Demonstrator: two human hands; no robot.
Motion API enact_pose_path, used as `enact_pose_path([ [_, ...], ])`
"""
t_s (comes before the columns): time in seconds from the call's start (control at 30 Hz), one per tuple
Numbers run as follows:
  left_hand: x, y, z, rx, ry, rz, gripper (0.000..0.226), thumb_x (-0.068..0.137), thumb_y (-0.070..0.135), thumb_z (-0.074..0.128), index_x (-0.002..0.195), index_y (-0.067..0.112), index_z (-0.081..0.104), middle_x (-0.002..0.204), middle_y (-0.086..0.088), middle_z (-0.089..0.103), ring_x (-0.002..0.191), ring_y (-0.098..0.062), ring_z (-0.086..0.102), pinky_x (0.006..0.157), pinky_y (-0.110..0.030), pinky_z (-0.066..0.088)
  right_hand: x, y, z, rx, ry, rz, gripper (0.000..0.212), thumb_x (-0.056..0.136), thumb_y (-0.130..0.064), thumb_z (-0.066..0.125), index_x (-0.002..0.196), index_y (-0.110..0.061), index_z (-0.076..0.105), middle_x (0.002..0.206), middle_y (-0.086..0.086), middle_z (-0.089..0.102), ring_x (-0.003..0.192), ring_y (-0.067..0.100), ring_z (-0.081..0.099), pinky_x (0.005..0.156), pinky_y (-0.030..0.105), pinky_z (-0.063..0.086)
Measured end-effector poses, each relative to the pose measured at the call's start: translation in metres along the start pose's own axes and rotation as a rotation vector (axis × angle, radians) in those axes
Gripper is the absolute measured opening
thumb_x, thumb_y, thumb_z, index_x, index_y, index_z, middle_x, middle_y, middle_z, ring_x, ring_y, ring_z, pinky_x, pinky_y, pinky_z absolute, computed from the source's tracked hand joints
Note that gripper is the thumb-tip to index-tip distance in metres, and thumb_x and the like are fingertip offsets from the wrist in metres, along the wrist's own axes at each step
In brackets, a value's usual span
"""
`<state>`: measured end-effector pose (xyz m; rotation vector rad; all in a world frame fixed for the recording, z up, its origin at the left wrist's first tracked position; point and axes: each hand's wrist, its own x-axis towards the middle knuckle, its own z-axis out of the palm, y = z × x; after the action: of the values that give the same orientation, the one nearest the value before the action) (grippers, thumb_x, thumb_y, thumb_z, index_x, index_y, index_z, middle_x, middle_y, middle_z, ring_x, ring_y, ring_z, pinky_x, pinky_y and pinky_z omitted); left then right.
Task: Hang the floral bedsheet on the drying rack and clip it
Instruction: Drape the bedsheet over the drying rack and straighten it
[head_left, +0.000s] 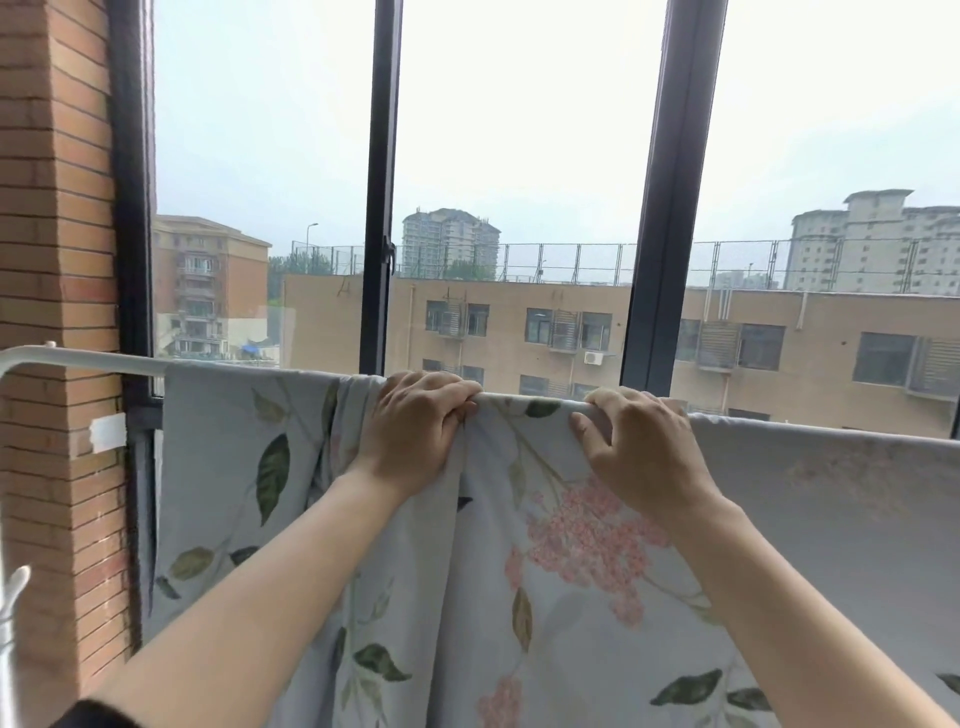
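The bedsheet (234, 467) is pinched on the rack rail (78, 358) by the left grip (415, 426) and right grip (639, 452). Unclipped and bunched, it could be dragged off once released.

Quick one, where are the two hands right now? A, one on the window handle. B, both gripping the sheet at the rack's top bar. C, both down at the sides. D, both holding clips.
B: the left hand and right hand both curl over the floral bedsheet where it drapes the drying rack's white top bar.
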<state>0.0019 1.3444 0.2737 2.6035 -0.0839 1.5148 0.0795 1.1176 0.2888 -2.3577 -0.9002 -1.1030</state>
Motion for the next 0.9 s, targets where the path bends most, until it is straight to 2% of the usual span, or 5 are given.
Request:
enact_pose_path([
  [0.23,0.0,0.009,-0.008,-0.086,0.0,-0.082,0.031,0.094,0.026,0.058,0.123,0.016,0.06,0.109,-0.001,0.069,0.108,-0.023,0.058,0.096,-0.027,0.033,0.013,-0.066,0.021,0.119,-0.021,-0.045,0.024,0.097,-0.031,0.046,0.098,-0.017,0.065,0.098,0.0,0.066,0.095,0.022,0.059,0.093,0.035,0.035],
  [0.37,-0.004,0.003,-0.017,-0.149,-0.022,-0.045,0.023,0.096,0.023,0.055,0.115,0.016,0.065,0.11,0.001,0.069,0.107,-0.018,0.06,0.092,-0.023,0.037,0.006,-0.062,0.043,0.023,0.124,-0.059,0.016,0.095,-0.028,0.05,0.088,-0.019,0.06,0.087,-0.002,0.062,0.089,0.022,0.057,0.085,0.03,0.024],
  [0.5,-0.009,-0.011,-0.031,-0.15,0.031,-0.051,0.024,0.094,0.017,0.057,0.114,0.013,0.069,0.11,0.0,0.07,0.104,-0.014,0.062,0.095,-0.03,0.048,0.01,-0.059,0.053,0.061,0.201,-0.072,0.015,0.092,-0.025,0.054,0.079,-0.019,0.056,0.077,-0.004,0.056,0.077,0.021,0.053,0.083,0.029,0.026],
  [0.7,-0.001,-0.018,-0.035,-0.175,0.103,-0.091,0.012,0.082,0.005,0.071,0.091,0.011,0.078,0.089,0.002,0.073,0.088,-0.009,0.064,0.083,-0.021,0.05,0.01,-0.056,0.061,0.072,0.263,-0.088,0.017,0.092,-0.026,0.052,0.077,-0.019,0.054,0.075,-0.004,0.054,0.074,0.02,0.05,0.081,0.031,0.027],
  [0.9,0.001,-0.032,-0.034,-0.231,0.119,-0.01,0.013,0.081,-0.001,0.07,0.086,0.009,0.077,0.084,0.0,0.072,0.083,-0.012,0.066,0.078,-0.025,0.053,0.008,-0.049,0.06,0.028,0.278,-0.111,0.02,0.094,-0.029,0.05,0.078,-0.019,0.056,0.075,-0.005,0.056,0.075,0.021,0.052,0.081,0.031,0.03],
])
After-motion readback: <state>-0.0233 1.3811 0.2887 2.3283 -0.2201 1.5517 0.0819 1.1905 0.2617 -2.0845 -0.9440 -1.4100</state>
